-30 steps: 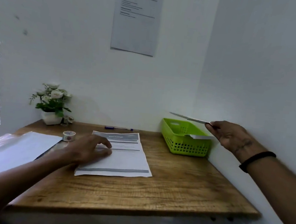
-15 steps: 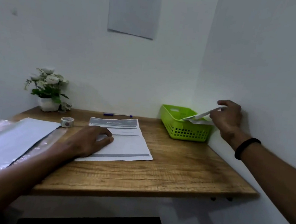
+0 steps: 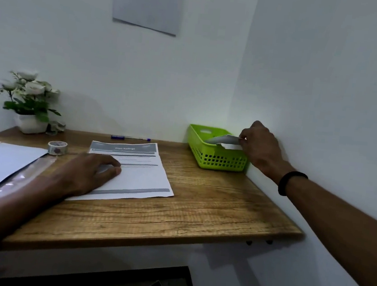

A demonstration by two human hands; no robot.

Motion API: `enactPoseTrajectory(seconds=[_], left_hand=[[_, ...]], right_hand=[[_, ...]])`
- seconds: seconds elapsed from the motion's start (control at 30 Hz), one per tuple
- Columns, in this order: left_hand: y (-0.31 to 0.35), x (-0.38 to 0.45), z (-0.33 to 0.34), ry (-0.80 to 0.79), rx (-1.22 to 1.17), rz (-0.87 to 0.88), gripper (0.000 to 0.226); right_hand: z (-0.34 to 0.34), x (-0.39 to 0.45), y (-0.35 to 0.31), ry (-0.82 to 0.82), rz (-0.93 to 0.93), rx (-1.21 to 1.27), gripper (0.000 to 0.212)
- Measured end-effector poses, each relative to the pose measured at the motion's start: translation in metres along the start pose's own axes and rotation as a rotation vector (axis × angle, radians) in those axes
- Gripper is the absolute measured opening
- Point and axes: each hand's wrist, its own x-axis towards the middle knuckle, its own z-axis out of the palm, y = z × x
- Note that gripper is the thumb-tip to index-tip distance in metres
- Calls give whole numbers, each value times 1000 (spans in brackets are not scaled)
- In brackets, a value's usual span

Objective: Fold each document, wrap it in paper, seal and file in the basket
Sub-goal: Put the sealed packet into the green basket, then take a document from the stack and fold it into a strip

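The right hand [image 3: 260, 148] is pinching the light, floppy wrapped packet [image 3: 224, 140] by its edge (seemingly sealed) over the green basket [image 3: 218, 162], while the left hand [image 3: 86, 174] is lying flat on the next document [image 3: 133, 172].

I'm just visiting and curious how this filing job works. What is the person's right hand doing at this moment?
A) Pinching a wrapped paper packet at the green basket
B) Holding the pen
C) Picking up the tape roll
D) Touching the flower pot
A: the right hand pinches the wrapped packet at the rim of the green basket, while the left hand rests on the printed document.
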Motion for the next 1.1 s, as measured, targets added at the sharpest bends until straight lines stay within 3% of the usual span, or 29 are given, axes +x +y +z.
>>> enactPoseTrajectory(seconds=[0.2,0.37,0.57,0.63,0.77,0.83,0.9,1.0,1.1], left_hand=[[3,-1,0,-1,-6,-13,28],[-1,-2,-5,-30,24,-16,33],[-10,-1,-20,-100,29,35,29],[-18,3,-23,-30,1,52,25],[-40,17,-27,238,-10,-64,26],[-49,27,-28,288,-28,-190,30],[-57,36,-27,293,-73,-277,36],[-59,46,-20,241,-153,-350,30],[-53,49,-17,222,-224,-409,45]], right_hand=[[11,-11,3,9,-44,247,29],[8,-4,1,-67,-149,145,18],[4,9,-2,-112,-154,65,20],[2,10,-11,-131,-138,45,22],[-8,-6,-39,84,-173,126,45],[-13,-17,-66,229,-236,228,39],[-8,-23,-100,264,-274,374,26],[24,-22,-146,-1,-112,603,24],[70,-11,-176,-314,32,684,62]])
